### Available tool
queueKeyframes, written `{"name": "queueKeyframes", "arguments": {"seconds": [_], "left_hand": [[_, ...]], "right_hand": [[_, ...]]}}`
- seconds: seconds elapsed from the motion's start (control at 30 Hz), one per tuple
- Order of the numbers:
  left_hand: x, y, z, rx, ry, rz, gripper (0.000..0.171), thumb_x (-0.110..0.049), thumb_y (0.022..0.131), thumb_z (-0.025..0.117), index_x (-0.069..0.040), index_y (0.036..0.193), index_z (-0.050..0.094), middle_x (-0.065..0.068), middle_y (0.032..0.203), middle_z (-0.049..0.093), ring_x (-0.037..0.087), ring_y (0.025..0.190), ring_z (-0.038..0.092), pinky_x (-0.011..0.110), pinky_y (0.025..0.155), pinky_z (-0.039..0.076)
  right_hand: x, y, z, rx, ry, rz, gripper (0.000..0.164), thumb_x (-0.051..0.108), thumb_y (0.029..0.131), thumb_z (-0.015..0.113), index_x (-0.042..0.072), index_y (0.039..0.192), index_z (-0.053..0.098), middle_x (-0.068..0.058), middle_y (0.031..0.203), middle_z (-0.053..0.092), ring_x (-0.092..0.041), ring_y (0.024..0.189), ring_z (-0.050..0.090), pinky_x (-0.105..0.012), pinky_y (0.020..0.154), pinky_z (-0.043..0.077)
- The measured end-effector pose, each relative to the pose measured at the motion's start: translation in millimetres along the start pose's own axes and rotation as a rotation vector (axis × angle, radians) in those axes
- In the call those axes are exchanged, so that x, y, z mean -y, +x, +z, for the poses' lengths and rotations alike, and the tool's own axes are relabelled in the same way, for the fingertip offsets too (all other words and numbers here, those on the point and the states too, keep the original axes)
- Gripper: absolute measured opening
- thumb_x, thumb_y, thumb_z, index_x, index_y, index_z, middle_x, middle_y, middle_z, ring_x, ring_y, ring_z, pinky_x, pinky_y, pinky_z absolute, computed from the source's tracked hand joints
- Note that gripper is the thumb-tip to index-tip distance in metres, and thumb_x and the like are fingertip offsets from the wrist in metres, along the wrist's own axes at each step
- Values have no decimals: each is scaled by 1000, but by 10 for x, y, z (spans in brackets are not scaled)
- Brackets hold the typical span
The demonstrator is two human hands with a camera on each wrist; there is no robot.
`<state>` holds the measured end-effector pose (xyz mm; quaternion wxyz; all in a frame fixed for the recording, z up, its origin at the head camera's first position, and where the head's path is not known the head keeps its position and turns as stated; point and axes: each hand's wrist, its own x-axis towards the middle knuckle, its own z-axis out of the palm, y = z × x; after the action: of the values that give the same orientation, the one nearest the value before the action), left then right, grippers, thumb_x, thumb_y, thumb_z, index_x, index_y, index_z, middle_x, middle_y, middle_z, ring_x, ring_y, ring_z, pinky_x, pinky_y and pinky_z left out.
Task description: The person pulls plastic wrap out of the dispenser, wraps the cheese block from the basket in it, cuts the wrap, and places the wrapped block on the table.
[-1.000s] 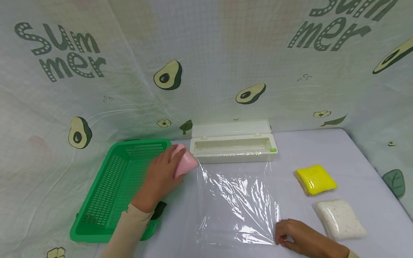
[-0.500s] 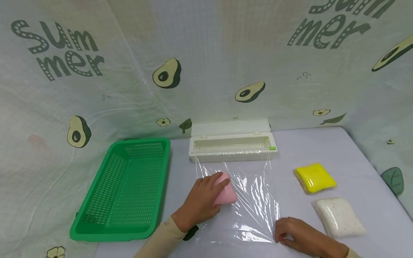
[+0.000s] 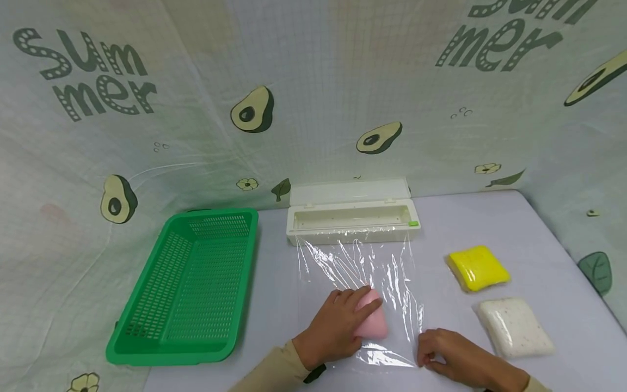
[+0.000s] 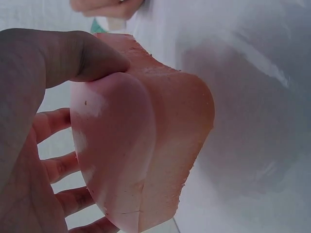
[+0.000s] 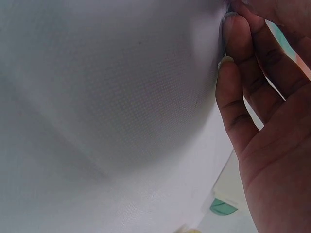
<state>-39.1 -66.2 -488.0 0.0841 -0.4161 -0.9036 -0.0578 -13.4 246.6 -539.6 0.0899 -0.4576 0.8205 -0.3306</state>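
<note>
My left hand grips a smooth pink block with rounded sides, close over the clear plastic wrap on the table. In the left wrist view the thumb lies along the top of the pink block and the fingers curl behind it; its edges look rough-cut. The wrap stretches, creased and shiny, from the front of a white dispenser box with its lid raised. At the near right corner of the wrap, my right hand pinches the film between thumb and fingertips; the right wrist view shows these fingers bunched together.
A green plastic basket with slotted walls stands at the left. To the right lie a yellow packet and a white, speckled packet, both in clear film. A patterned curtain hangs behind the table.
My left hand has carried the pink block from the basket's edge rightward and toward me, over the wrap. The right hand has stayed at the wrap's corner.
</note>
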Motion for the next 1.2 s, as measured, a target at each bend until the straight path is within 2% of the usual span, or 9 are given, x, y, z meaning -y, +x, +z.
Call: {"name": "queueKeyframes", "arguments": {"seconds": [0.27,0.6,0.7,0.8,0.9,1.03,1.1,1.2], "left_hand": [[-135,-14,76,23,63,27,81,-39,79,85,-27,153,54,4,148,58,15,116,62,32,99,48],[-159,-63,218,39,101,39,82,-45,80,84,-26,154,53,5,149,58,16,116,61,31,99,47],[-145,-66,241,69,91,24,84,-48,83,82,-26,157,50,5,155,54,18,122,60,32,102,47],[-108,-104,251,117,68,-16,92,-57,85,80,-26,162,42,4,163,45,22,134,55,36,109,45],[-34,-212,239,107,37,-73,99,-65,82,80,-22,161,41,3,163,44,22,139,51,39,113,42],[106,-484,186,40,-12,-140,91,-69,75,85,-16,141,52,0,141,55,18,129,53,36,107,44],[172,-644,149,51,-33,-148,86,-71,72,85,-16,129,53,-3,127,54,14,118,52,32,101,45],[253,-860,114,125,-59,-117,82,-74,68,86,-18,118,53,-8,110,49,9,102,49,26,92,43]], "right_hand": [[-2,-13,16,-12,-5,-3,34,-4,80,85,27,89,73,22,88,65,8,81,54,-15,68,48],[10,-1,23,-6,1,-11,34,-5,78,86,25,89,74,18,86,67,7,80,55,-16,67,48],[1,-2,27,1,10,-3,34,-5,78,86,25,90,74,18,87,67,7,81,55,-17,66,49],[-4,-6,26,6,9,2,31,-2,81,86,25,91,74,17,87,68,7,81,55,-17,66,49],[-6,-5,22,7,10,4,28,1,84,85,25,91,74,16,88,68,8,81,54,-17,67,49],[-1,3,8,14,17,19,24,4,88,84,26,93,75,15,88,69,8,82,55,-18,68,51],[-1,2,4,17,11,21,24,4,88,84,26,93,75,15,88,69,7,82,55,-18,68,51],[2,-1,-3,16,-7,28,30,0,83,86,27,92,74,17,88,68,7,82,55,-19,67,51]]}}
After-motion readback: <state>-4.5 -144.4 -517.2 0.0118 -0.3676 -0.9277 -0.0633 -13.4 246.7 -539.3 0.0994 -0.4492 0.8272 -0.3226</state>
